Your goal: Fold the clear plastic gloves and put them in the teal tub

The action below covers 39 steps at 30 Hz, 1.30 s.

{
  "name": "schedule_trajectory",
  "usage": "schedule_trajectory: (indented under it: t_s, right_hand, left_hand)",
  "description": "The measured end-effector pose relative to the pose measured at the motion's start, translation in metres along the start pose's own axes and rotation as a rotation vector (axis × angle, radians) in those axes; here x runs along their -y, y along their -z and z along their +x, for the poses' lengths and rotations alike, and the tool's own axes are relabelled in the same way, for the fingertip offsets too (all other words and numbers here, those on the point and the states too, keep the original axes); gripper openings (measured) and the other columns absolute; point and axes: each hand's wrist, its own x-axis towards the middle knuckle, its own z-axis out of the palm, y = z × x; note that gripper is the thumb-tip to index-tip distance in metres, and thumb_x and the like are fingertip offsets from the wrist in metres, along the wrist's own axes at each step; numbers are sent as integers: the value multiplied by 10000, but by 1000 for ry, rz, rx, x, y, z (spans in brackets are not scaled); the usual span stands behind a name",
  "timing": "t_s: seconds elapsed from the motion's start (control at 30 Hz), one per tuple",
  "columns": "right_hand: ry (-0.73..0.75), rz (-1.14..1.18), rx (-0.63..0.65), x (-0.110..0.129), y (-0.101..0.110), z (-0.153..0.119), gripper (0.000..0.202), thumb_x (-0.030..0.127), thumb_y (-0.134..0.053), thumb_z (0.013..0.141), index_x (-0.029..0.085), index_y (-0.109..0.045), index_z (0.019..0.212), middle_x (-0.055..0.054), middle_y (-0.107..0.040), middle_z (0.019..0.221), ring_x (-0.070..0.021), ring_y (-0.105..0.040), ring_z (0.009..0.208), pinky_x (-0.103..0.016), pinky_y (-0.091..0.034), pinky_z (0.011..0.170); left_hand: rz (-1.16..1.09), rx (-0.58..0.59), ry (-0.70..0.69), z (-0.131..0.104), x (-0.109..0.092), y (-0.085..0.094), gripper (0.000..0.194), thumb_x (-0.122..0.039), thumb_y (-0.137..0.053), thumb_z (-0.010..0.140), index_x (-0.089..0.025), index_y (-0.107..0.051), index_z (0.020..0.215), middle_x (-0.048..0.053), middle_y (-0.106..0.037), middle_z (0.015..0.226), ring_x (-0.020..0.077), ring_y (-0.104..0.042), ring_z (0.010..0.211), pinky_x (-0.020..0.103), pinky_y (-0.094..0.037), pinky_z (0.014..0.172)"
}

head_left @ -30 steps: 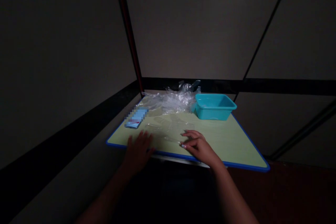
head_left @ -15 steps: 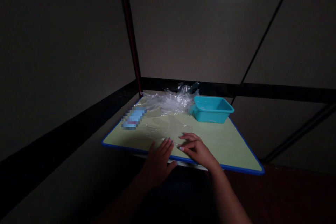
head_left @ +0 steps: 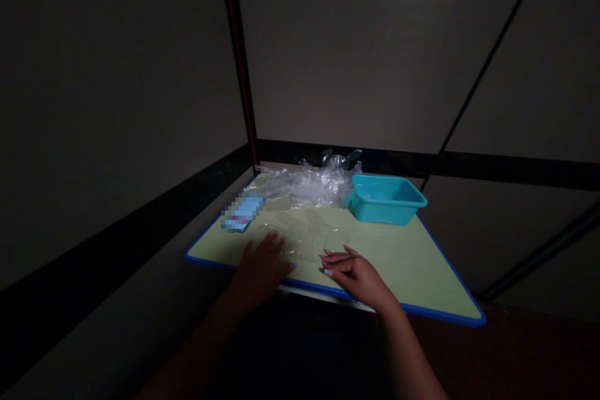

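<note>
Head: turquoise tub (head_left: 388, 211), contents unclear; left hand (head_left: 262, 269) spread by clear film (head_left: 307, 239); right hand (head_left: 355, 274) grip: can't tell.

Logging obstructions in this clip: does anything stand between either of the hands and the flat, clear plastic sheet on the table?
No, nothing visible: the left hand and right hand are both at the near side of the flat, clear plastic sheet. The turquoise rectangular plastic basin and crumpled clear plastic pile lie farther back.
</note>
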Motion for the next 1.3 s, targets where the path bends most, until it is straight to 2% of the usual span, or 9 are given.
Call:
schedule_trajectory:
  t_s: [0.1,0.17,0.23,0.3,0.43,0.7,0.87,1.0,1.3]
  right_hand:
    - [2,8,-6,2,1,0,226,394,-577,840,287,-707,992,-61,-679,1099,-244,-564,1129,-552,-175,1064]
    - [29,36,-27,4,2,0,228,390,-588,835,281,-707,996,-62,-687,1080,-242,-568,1118,-537,-238,1049]
    - [70,86,-85,5,2,0,238,374,-597,833,271,-700,1021,-68,-683,1084,-229,-572,1101,-482,-342,1009]
    - [97,124,-142,5,2,0,255,351,-602,832,260,-689,1054,-78,-670,1097,-216,-572,1081,-425,-414,959]
    - [86,94,-165,4,2,0,267,341,-615,822,244,-688,1060,-94,-662,1076,-223,-571,1053,-414,-436,936]
    - [95,56,-173,3,1,1,252,348,-609,828,244,-696,1041,-89,-669,1029,-224,-573,1012,-407,-432,912]
    - [117,11,-169,3,3,1,226,363,-588,843,241,-719,981,-66,-661,856,-203,-565,880,-351,-443,792]
    - [118,-31,-180,2,3,1,206,337,-572,856,242,-724,958,-51,-639,769,-196,-548,820,-343,-429,761]
    - [7,80,-251,-4,-2,-1,228,272,-512,872,203,-704,974,-91,-673,925,-210,-593,884,-367,-471,802]
  left_hand:
    - [-125,14,-242,1,-12,-6,529,-433,-435,888,-190,-399,1357,113,-381,1443,247,-325,1340,517,-247,1078]
    - [-179,-51,-304,3,-16,-11,475,-409,-467,877,-194,-467,1301,104,-457,1393,244,-392,1296,517,-239,1085]
    - [-213,-163,-289,6,-13,-16,363,-364,-484,870,-189,-569,1176,99,-567,1278,243,-484,1206,508,-274,1071]
    - [-237,-267,-258,10,-7,-21,266,-319,-476,872,-184,-633,1039,89,-643,1134,229,-556,1091,466,-364,1018]
    - [-245,-366,-276,13,3,-32,246,-299,-472,876,-188,-661,988,79,-673,1052,219,-595,1005,414,-458,922]
    - [-213,-388,-258,12,1,-44,266,-256,-469,883,-198,-655,1063,70,-668,1124,223,-585,1086,456,-420,981]
    - [-215,-415,-279,13,2,-44,263,-249,-474,881,-188,-658,1060,74,-673,1110,218,-591,1077,441,-437,964]
    - [-203,-405,-277,13,1,-41,276,-252,-463,883,-191,-651,1076,78,-668,1120,221,-594,1071,443,-444,956]
    - [-235,-441,-278,14,1,-43,271,-252,-446,888,-200,-657,1051,73,-679,1081,214,-605,1044,424,-476,926]
